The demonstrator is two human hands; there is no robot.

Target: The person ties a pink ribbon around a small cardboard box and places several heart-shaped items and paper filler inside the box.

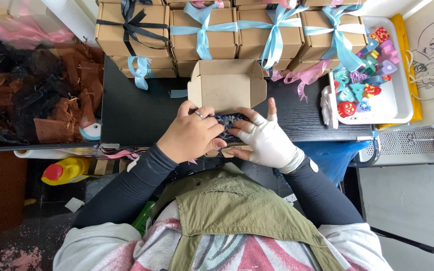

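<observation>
The open box (227,85) under my fingers was plain matt brown cardboard, and the filling (227,120) inside it looked like dark crinkled paper shreds. My right hand (267,140) wore a thin white cloth glove — my left hand (192,135) was bare, with a metal ring. The desk (141,115) was black, wood-grained, matt. At its far edge, boxes (217,35) wore satin ribbons — faintly glossy.

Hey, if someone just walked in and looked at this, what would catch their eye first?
Probably both hands at the middle: the bare left hand and the gloved right hand pressing dark shredded filler into an open cardboard box. Behind it runs a row of ribbon-tied boxes, and a white tray of colourful little shapes sits at the right.
</observation>
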